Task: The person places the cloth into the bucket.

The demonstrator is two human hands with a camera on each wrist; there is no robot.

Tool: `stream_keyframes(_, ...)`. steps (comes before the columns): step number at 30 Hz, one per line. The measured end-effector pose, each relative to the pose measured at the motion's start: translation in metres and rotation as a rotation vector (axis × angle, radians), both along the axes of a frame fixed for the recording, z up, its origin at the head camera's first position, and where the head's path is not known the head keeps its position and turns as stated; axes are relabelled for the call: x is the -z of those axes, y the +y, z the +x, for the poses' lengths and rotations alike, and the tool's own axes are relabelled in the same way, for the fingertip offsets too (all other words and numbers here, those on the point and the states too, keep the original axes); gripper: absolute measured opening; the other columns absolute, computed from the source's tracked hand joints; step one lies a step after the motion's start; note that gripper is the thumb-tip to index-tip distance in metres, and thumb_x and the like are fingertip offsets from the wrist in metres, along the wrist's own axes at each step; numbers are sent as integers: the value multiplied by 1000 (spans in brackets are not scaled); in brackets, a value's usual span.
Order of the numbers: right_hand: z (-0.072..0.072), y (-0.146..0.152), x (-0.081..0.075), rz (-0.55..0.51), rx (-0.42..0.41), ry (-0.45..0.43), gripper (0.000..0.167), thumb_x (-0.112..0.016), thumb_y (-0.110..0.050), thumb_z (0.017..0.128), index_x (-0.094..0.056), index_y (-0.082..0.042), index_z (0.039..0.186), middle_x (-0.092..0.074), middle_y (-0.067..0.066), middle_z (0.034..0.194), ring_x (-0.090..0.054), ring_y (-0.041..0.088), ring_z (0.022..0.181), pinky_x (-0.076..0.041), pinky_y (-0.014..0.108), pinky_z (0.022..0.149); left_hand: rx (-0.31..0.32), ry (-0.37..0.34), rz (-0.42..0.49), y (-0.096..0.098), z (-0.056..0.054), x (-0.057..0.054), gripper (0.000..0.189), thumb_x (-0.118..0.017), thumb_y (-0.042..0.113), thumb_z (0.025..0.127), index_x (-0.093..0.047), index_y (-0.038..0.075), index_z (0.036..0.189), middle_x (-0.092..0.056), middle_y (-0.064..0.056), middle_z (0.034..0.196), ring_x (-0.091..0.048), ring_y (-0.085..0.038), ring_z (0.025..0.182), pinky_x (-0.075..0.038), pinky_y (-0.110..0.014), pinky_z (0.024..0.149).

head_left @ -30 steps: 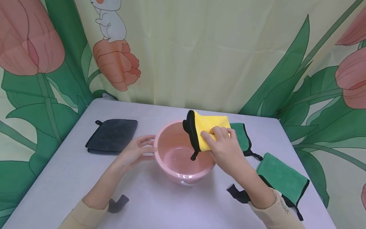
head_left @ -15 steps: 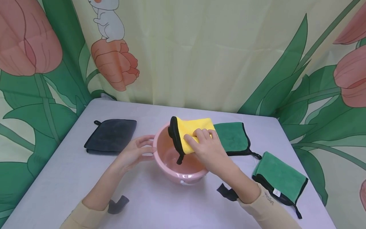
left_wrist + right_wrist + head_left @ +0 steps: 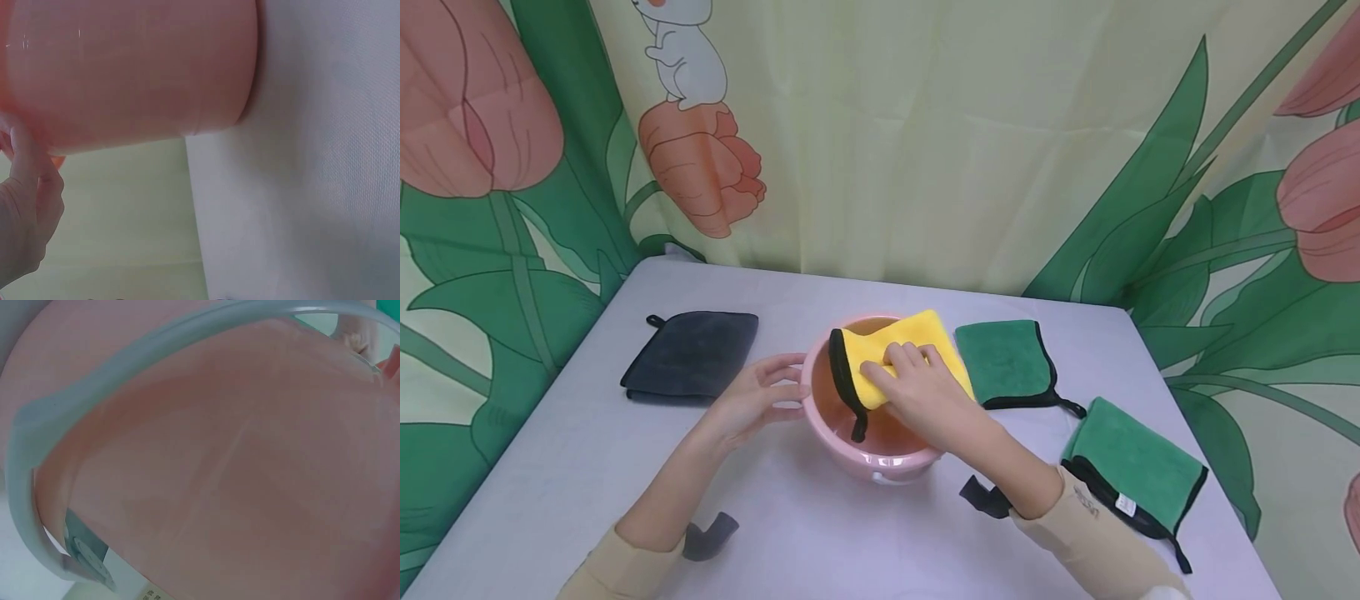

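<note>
Over the mouth of a pink bucket point(image 3: 817, 433), my right hand point(image 3: 921, 387) grips a folded yellow towel point(image 3: 868, 342) with a black edge and hanging loop. Part of the towel dips inside the rim, and its right end hangs across the far right side. My left hand point(image 3: 756, 396) holds the bucket's left rim, fingers spread against the wall. In the left wrist view this hand point(image 3: 28, 200) touches the upper part of the bucket point(image 3: 137, 69). The right wrist view is filled by the pink wall point(image 3: 237, 475) and its pale handle point(image 3: 156, 344).
A dark grey folded towel point(image 3: 696, 354) lies left of the bucket on the white-covered table point(image 3: 820, 554). Right of it lie a green towel point(image 3: 1006, 358) and, nearer, a second green towel point(image 3: 1142, 458) with a white tag. A patterned curtain point(image 3: 910, 150) hangs behind.
My right hand has carried the yellow towel left and down, lower over the bucket's mouth. The far green towel shows more fully. My left hand has stayed at the rim.
</note>
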State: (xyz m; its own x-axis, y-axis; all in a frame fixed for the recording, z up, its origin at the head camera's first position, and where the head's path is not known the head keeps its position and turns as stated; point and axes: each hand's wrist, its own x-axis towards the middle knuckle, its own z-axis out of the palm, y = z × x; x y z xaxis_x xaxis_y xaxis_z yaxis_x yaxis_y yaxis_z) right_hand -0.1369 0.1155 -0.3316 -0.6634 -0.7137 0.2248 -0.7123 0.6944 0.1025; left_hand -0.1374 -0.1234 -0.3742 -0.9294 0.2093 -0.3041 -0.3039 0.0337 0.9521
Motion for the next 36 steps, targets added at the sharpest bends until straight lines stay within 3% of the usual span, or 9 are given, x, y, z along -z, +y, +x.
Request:
stream_keyframes(9,-8,-8,2,41,-37,-85,43,-71,-25,78,-47,-22,114,-45,1,93,-41,17,91,-38,33,78,1,-5,-7,0,0,0,61,-69,17,81,-41,8,134,-50,-16,122,-59,-23,100,-51,-37,84)
stream_keyframes(22,-17,-16,18,153,-97,-141,31,-63,-22,84,-48,-24,111,-47,1,97,-41,16,91,-36,33,78,-3,-17,-21,2,0,-1,60,-68,16,81,-41,9,134,-50,-16,122,-58,-23,101,-51,-37,84)
stream_keyframes(29,-20,-19,22,214,-110,-181,42,-69,-29,79,-47,-24,115,-48,2,102,-41,18,97,-36,35,83,-13,-22,-21,3,-1,-2,58,-66,12,82,-42,7,134,-50,-17,120,-58,-23,98,-52,-38,82)
stream_keyframes(36,-20,-21,23,296,-114,-196,42,-67,-35,80,-48,-24,115,-50,1,104,-42,17,99,-36,34,84,-15,-16,-29,3,-1,-2,58,-66,12,82,-41,7,134,-50,-17,121,-58,-23,99,-52,-37,82)
